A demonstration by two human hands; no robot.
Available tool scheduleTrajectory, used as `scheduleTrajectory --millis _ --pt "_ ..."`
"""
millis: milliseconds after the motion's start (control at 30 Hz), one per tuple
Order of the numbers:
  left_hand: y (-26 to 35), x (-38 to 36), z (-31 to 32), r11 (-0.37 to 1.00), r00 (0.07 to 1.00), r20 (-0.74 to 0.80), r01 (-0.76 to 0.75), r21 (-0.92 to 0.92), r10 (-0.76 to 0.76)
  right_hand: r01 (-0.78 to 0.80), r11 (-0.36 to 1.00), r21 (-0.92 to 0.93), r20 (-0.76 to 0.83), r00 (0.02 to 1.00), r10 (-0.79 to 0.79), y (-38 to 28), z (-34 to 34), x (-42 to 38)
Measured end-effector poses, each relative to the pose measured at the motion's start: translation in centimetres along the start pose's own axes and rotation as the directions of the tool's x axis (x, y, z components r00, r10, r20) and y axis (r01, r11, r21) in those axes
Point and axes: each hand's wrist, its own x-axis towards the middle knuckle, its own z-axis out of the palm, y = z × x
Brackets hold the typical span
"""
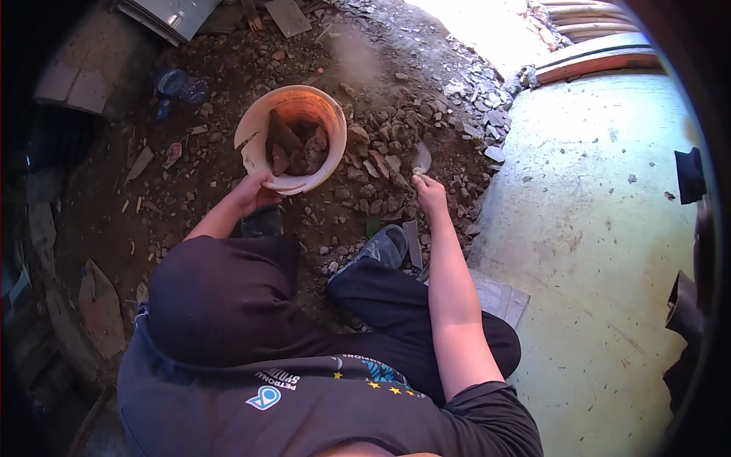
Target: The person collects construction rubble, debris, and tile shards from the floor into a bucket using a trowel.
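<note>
A whitish plastic bucket (pixel 332 145) with a broken rim stands on the rubble, tilted a little towards me. Reddish-brown lumps (pixel 285 145) lie inside it. My left hand (pixel 257 192) is closed on its near rim, at the lower left. To the right, my right hand (pixel 431 196) grips a small tool with a pale, rounded blade (pixel 422 158); its kind I cannot tell. The blade overlaps the right side of a heap of broken stones and earth (pixel 381 152), which lies beside the bucket.
A clear plastic bottle (pixel 183 85) lies left of the bucket. A large pale green board (pixel 579 228) fills the right side. My sandalled foot (pixel 384 245) rests below the heap, near a flat tile piece (pixel 413 244). A white panel (pixel 171 17) stands at the top left.
</note>
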Motion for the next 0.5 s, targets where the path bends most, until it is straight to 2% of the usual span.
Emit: scheduleTrajectory --millis 67,133,267,333,367,400,467,500 --pt "0.2 -0.2 0.2 1.000 1.000 -0.011 -0.004 0.013 0.004 0.046 0.999 0.014 0.039 0.998 -0.047 -0.2 0.0 -0.5" --pt "0.3 -0.3 0.3 1.000 1.000 -0.009 -0.006 0.002 0.006 -0.020 1.000 0.000 0.135 0.991 0.020 -1.9 -0.1 -1.4" --pt "0.3 0.0 0.0 1.000 1.000 -0.019 0.005 0.019 -0.005 -0.102 0.993 -0.060 0.201 0.973 0.113 -4.6 -1.6 -1.9" --pt "0.0 0.3 -0.4 1.000 1.000 -0.019 0.013 0.013 -0.013 -0.079 0.986 -0.149 0.281 0.952 0.119 -4.8 -3.5 -1.1" --pt "-0.1 0.3 -0.4 1.000 1.000 -0.019 0.018 0.011 -0.018 -0.062 0.964 -0.258 0.283 0.949 0.137 -5.3 -4.7 -0.8" --pt "0.0 0.1 -0.4 1.000 1.000 -0.013 0.009 0.020 -0.008 -0.103 0.949 -0.299 0.293 0.936 0.194 -7.1 -6.1 -1.8" --pt "0.0 0.0 -0.2 1.000 1.000 -0.004 0.002 0.026 -0.002 -0.131 0.898 -0.421 0.248 0.935 0.252 -7.4 -8.8 -1.7" --pt "0.0 0.0 -0.1 1.000 1.000 -0.006 -0.004 0.018 0.004 -0.133 0.897 -0.421 0.246 0.935 0.254 -6.9 -10.3 -1.5"
